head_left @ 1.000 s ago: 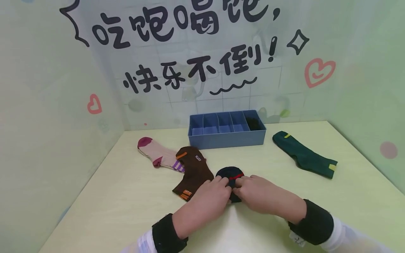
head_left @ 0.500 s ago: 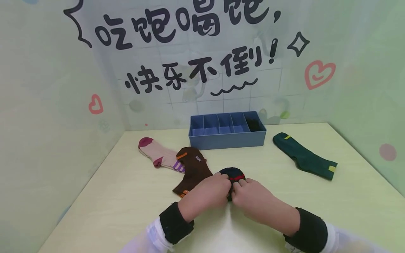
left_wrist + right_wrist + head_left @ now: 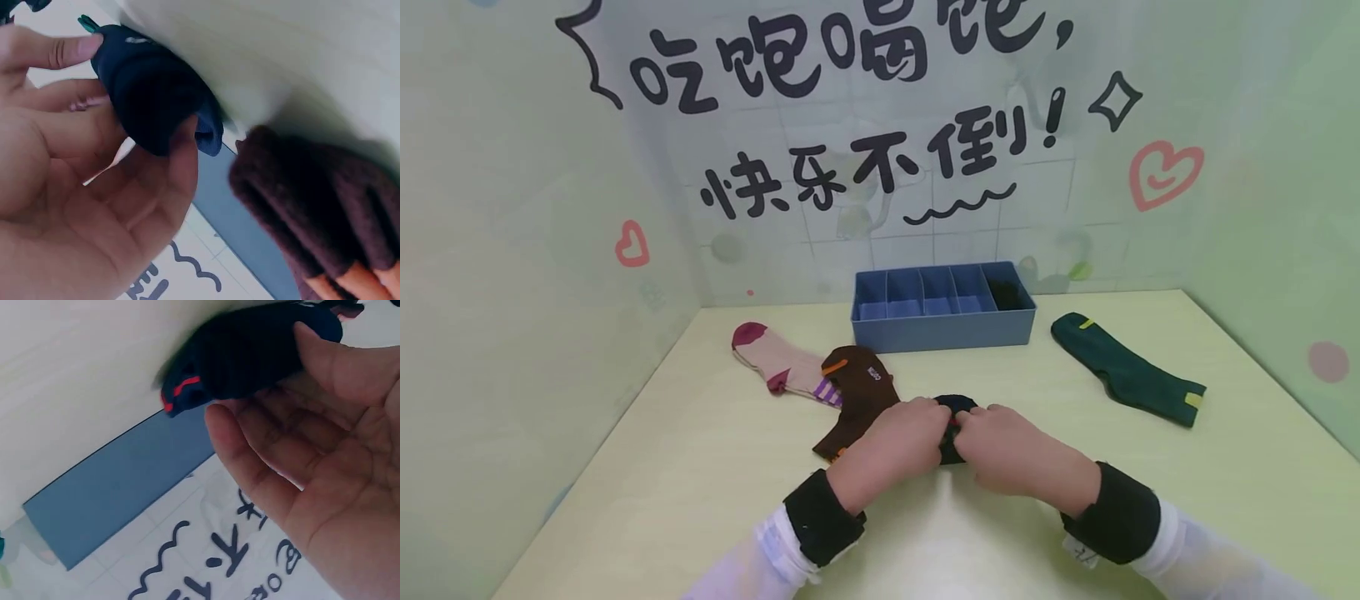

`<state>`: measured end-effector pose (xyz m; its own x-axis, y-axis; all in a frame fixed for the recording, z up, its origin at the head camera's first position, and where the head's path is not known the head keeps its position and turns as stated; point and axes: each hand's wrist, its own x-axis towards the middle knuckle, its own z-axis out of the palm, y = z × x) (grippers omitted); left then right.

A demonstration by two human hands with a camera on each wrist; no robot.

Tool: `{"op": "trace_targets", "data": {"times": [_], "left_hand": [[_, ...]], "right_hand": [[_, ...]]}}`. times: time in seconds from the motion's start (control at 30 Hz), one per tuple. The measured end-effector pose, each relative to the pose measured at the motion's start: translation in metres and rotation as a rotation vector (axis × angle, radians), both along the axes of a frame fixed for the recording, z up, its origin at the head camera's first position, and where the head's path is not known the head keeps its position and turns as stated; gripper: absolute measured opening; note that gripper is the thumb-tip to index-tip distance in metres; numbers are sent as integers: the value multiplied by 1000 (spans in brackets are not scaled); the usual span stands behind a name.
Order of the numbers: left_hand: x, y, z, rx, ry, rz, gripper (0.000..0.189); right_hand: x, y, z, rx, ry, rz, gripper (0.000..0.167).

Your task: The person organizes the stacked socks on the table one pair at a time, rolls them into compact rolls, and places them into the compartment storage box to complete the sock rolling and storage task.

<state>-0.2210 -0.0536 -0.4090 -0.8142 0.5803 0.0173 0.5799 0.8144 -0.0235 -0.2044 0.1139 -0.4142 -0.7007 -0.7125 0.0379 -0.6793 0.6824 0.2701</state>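
Both hands hold a dark navy sock with a red stripe (image 3: 957,403), bunched into a short bundle low over the front middle of the table. My left hand (image 3: 897,446) grips its left side; in the left wrist view, thumb and fingers curl around the navy cloth (image 3: 153,94). On the other side my right hand (image 3: 1018,450) pinches it, thumb on top and fingers beneath, as the right wrist view shows the rolled sock (image 3: 250,356). A brown sock with orange marks (image 3: 863,387) lies just left of the left hand, partly covered by it in the head view.
At the back stands a blue box with several compartments (image 3: 943,333); a dark bundle (image 3: 1003,294) sits in its rightmost one. A pink sock (image 3: 782,358) lies partly under the brown one. A green sock (image 3: 1127,371) lies at the right. Walls close in the table.
The navy sock looks more compact, and less of its red stripe shows between the hands. Both hands have drawn closer around it. The other socks and the box stay where they were.
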Motion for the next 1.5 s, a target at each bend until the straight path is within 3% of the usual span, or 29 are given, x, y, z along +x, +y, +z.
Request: {"op": "trace_targets", "data": {"times": [0.17, 0.33, 0.43, 0.6, 0.8, 1.0, 1.17, 1.3, 1.5], "left_hand": [[5, 2, 5, -105, 70, -29, 22], [6, 1, 10, -94, 30, -22, 34], [6, -1, 10, -65, 18, -15, 31], [6, -1, 8, -95, 41, -19, 22], [3, -3, 5, -94, 36, 4, 14], [-6, -6, 0, -5, -11, 0, 6], [-10, -7, -1, 36, -25, -1, 20], [-9, -5, 0, -21, -12, -8, 17], [-3, -6, 5, -176, 52, -99, 38]], "right_hand": [[-14, 9, 5, -87, -187, -62, 9], [-23, 15, 7, -145, -239, -52, 13], [-25, 15, 7, -164, -221, -27, 13], [-19, 9, 7, -178, -139, -43, 15], [-6, 0, 6, -87, 8, -46, 29], [3, -2, 4, -25, 167, -3, 19], [1, -1, -3, 1, 306, 47, 19], [-3, 1, -8, -9, 325, 57, 21], [-5, 3, -9, -72, 193, 15, 33]]}}
